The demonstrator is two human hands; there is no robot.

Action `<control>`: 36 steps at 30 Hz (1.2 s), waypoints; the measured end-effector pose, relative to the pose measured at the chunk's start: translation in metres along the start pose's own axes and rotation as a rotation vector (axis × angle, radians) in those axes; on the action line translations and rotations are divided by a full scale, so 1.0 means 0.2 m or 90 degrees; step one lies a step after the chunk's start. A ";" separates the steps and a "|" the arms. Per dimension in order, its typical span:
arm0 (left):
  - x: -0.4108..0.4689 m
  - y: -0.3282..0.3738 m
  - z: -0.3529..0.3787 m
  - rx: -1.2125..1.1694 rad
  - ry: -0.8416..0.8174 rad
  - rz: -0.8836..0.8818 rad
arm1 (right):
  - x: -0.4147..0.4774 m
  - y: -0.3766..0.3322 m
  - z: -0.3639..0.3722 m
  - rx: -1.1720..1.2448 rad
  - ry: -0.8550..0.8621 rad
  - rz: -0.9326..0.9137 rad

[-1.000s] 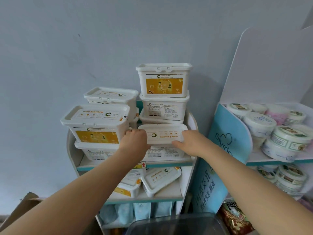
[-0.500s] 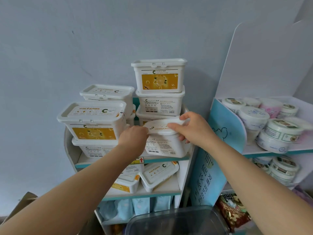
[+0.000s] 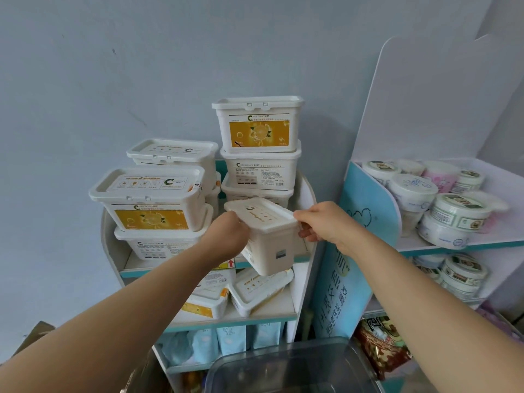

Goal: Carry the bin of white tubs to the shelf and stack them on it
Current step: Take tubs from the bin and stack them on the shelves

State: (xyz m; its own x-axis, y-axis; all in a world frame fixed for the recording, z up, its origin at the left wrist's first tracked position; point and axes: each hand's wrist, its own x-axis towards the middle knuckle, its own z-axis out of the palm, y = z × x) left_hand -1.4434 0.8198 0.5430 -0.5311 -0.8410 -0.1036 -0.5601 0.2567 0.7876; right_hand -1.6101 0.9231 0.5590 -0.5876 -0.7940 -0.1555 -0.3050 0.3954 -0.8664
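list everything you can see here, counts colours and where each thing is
held tub: one, white, tilted, in front of the shelf's top level
stacked tubs: at least six, white with yellow labels, top level of the shelf
lower tubs: at least two, white, lying askew one level down
pouches: several, pale blue, the level below that
shelf: one, white with teal edges, against the wall
round jars: many, mostly white, some pink, on the display stand
display stand: one, white and light blue, right of the shelf
bin: one, clear, bottom of view
snack bag: one, dark foil, right of the bin
left hand: grips the held tub's left side
right hand: holds its rim at the right end
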 end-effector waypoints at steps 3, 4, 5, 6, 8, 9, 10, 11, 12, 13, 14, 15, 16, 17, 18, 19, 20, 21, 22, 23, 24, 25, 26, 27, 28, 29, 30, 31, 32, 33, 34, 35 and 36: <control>-0.04 0.01 -0.02 -0.116 -0.027 -0.037 | 0.01 0.01 0.04 0.087 -0.037 0.022; -0.06 0.02 -0.02 -0.134 -0.037 -0.058 | 0.01 0.01 0.06 0.111 -0.056 0.022; -0.07 0.02 -0.03 -0.141 -0.046 -0.078 | 0.01 0.00 0.07 0.132 -0.083 0.017; -0.08 0.02 -0.04 -0.149 -0.053 -0.096 | 0.00 -0.01 0.08 0.146 -0.111 0.009; -0.09 0.01 -0.08 -0.173 -0.064 -0.124 | 0.00 -0.02 0.09 0.141 -0.149 -0.009; -0.10 0.00 -0.10 -0.181 -0.069 -0.131 | 0.00 -0.02 0.10 0.129 -0.154 -0.015; -0.10 -0.01 -0.11 -0.180 -0.073 -0.135 | 0.01 -0.02 0.10 0.105 -0.148 -0.021; -0.10 -0.02 -0.12 -0.174 -0.073 -0.135 | 0.03 -0.02 0.10 0.060 -0.126 -0.032; -0.10 -0.02 -0.14 -0.166 -0.075 -0.134 | 0.05 -0.02 0.11 0.005 -0.092 -0.045; -0.10 -0.03 -0.15 -0.162 -0.076 -0.134 | 0.08 -0.02 0.11 -0.036 -0.061 -0.058; -0.09 -0.05 -0.16 -0.163 -0.079 -0.136 | 0.10 -0.02 0.11 -0.045 -0.046 -0.063; -0.09 -0.06 -0.18 -0.165 -0.083 -0.140 | 0.12 -0.02 0.11 -0.034 -0.050 -0.060; -0.09 -0.07 -0.19 -0.167 -0.088 -0.146 | 0.15 -0.02 0.11 -0.017 -0.063 -0.053; -0.08 -0.07 -0.21 -0.168 -0.092 -0.151 | 0.17 -0.03 0.12 -0.003 -0.076 -0.044; -0.08 -0.08 -0.22 -0.174 -0.095 -0.154 | 0.19 -0.03 0.13 0.005 -0.083 -0.035; -0.07 -0.08 -0.22 -0.185 -0.096 -0.157 | 0.20 -0.03 0.13 0.018 -0.084 -0.028; -0.07 -0.08 -0.23 -0.200 -0.094 -0.160 | 0.22 -0.03 0.14 0.041 -0.081 -0.019; -0.07 -0.08 -0.23 -0.217 -0.089 -0.166 | 0.22 -0.04 0.15 0.070 -0.073 -0.008; -0.07 -0.08 -0.23 -0.237 -0.081 -0.173 | 0.23 -0.06 0.16 0.096 -0.063 0.002; -0.06 -0.08 -0.23 -0.259 -0.073 -0.180 | 0.23 -0.07 0.16 0.117 -0.054 0.010; -0.06 -0.08 -0.22 -0.281 -0.068 -0.183 | 0.23 -0.08 0.16 0.132 -0.044 0.015; -0.06 -0.08 -0.22 -0.305 -0.075 -0.177 | 0.24 -0.09 0.16 0.133 -0.028 0.018; -0.06 -0.08 -0.21 -0.328 -0.091 -0.164 | 0.24 -0.09 0.16 0.120 -0.009 0.020; -0.06 -0.08 -0.21 -0.342 -0.112 -0.146 | 0.24 -0.10 0.15 0.099 0.011 0.021; -0.06 -0.08 -0.20 -0.342 -0.130 -0.127 | 0.23 -0.10 0.14 0.080 0.032 0.022; -0.05 -0.07 -0.19 -0.339 -0.135 -0.111 | 0.23 -0.09 0.13 0.063 0.054 0.023; -0.05 -0.07 -0.19 -0.334 -0.123 -0.097 | 0.23 -0.09 0.11 0.048 0.073 0.023; -0.04 -0.07 -0.18 -0.334 -0.102 -0.086 | 0.22 -0.09 0.11 0.040 0.090 0.023; -0.03 -0.07 -0.17 -0.341 -0.077 -0.082 | 0.21 -0.09 0.10 0.039 0.104 0.024; -0.01 -0.07 -0.16 -0.356 -0.053 -0.083 | 0.21 -0.08 0.10 0.045 0.116 0.024; 0.00 -0.07 -0.15 -0.370 -0.025 -0.083 | 0.20 -0.08 0.10 0.052 0.128 0.025; 0.00 -0.07 -0.13 -0.375 0.005 -0.079 | 0.20 -0.08 0.10 0.055 0.138 0.022; 0.01 -0.07 -0.12 -0.362 0.030 -0.070 | 0.19 -0.07 0.10 0.048 0.149 0.017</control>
State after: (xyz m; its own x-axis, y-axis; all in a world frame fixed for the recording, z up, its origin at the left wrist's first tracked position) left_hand -1.4224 0.8032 0.5462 -0.4532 -0.8718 -0.1859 -0.1730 -0.1186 0.9778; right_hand -1.6132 0.8784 0.5567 -0.7552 -0.6515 -0.0723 -0.2352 0.3723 -0.8978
